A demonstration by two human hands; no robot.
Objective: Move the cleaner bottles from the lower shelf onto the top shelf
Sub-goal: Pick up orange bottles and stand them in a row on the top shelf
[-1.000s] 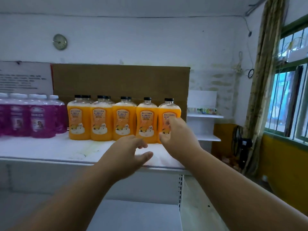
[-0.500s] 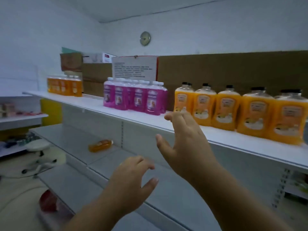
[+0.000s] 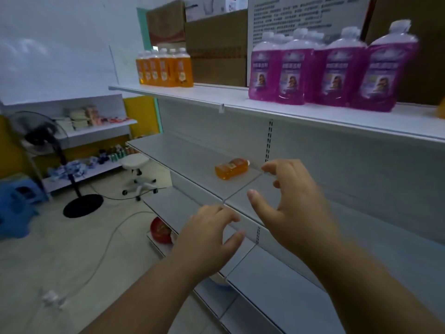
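One orange cleaner bottle (image 3: 230,169) lies on its side on the lower shelf (image 3: 192,157). My right hand (image 3: 292,203) hovers just right of it, fingers spread and empty, not touching it. My left hand (image 3: 208,239) floats lower and nearer, fingers loosely bent, holding nothing. On the top shelf (image 3: 301,112) stand several purple bottles (image 3: 330,71) at the right and a group of orange bottles (image 3: 165,68) at the far left end.
Cardboard (image 3: 216,47) and a printed sign (image 3: 305,13) back the top shelf. A standing fan (image 3: 45,138), a white wheeled stool (image 3: 136,172), a blue plastic stool (image 3: 16,201) and a floor cable (image 3: 101,251) are at the left. A red object (image 3: 160,230) sits on a bottom shelf.
My view has swung left and down from the orange bottles on the top shelf. Both hands have dropped toward the lower shelf, and the right hand is now close to the lying bottle.
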